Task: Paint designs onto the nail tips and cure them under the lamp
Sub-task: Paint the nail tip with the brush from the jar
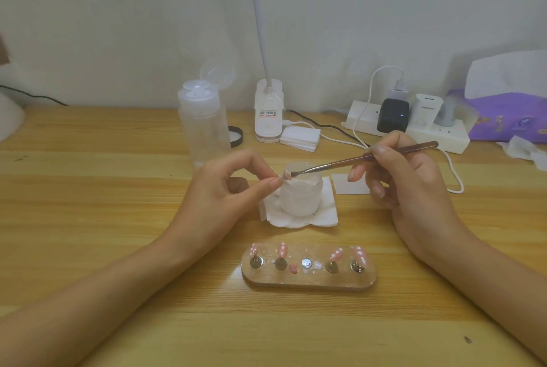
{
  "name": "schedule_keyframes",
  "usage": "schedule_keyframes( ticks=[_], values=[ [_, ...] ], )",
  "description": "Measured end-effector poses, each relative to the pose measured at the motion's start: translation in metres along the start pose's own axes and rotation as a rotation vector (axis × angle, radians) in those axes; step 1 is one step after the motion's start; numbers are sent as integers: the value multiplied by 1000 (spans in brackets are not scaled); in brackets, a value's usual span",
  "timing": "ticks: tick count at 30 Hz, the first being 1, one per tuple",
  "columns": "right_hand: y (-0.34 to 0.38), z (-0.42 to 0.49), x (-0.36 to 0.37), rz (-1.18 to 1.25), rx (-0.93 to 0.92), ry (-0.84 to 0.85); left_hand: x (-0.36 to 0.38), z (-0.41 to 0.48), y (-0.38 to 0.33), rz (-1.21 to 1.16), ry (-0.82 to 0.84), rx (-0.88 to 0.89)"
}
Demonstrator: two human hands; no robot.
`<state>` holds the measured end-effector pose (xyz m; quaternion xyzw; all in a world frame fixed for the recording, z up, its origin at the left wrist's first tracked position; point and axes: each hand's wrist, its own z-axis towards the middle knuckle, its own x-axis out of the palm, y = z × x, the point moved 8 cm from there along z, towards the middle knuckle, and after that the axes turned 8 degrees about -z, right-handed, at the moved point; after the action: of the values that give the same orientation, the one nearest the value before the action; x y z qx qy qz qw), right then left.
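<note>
Over the table (118, 248), your left hand (225, 189) is pinching with thumb and forefinger, and your right hand (405, 183) is gripping with curled fingers. The stand (307, 280) is carrying four dotted pink tips, its middle peg bare. Above the open jar (302, 195), the brush (340, 164) is touching the pinched tip (286, 174). Risk: with so slight a pinch, brush pressure could be knocking the tip into the jar or smearing the design.

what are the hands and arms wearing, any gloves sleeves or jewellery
Nothing worn that shows: the left hand and right hand are ungloved, with no rings, and left forearm and right forearm are bare to the frame edge, no sleeve, watch or bracelet. The right hand's fingernails are longish; polish cannot be told.
</note>
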<state>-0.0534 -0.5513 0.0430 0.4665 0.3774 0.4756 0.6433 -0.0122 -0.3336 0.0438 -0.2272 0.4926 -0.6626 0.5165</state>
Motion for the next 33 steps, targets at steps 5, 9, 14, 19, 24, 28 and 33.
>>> schedule_keyframes(
  ticks=[5, 9, 14, 19, 24, 28, 33],
  values=[
    [6, -2, 7, 8, -45, 55, -1, 0, 0, -15, 0, -9],
    [4, -2, 5, -23, -18, 33, -2, -1, 1, -22, -5, -7],
    [3, -2, 3, -34, -14, 11, -1, 0, 1, -13, -3, 4],
    [12, -1, 0, -63, -72, 4, -1, 0, 2, -12, 1, 0],
    [16, 10, -18, -33, -25, -55, -1, 0, 2, -5, 2, 2],
    [14, 14, -33, -7, 4, -118, -1, 0, 3, -4, 6, -5],
    [29, 12, -18, 53, -191, 67, -1, 0, 3, -16, 4, -6]
  ],
)
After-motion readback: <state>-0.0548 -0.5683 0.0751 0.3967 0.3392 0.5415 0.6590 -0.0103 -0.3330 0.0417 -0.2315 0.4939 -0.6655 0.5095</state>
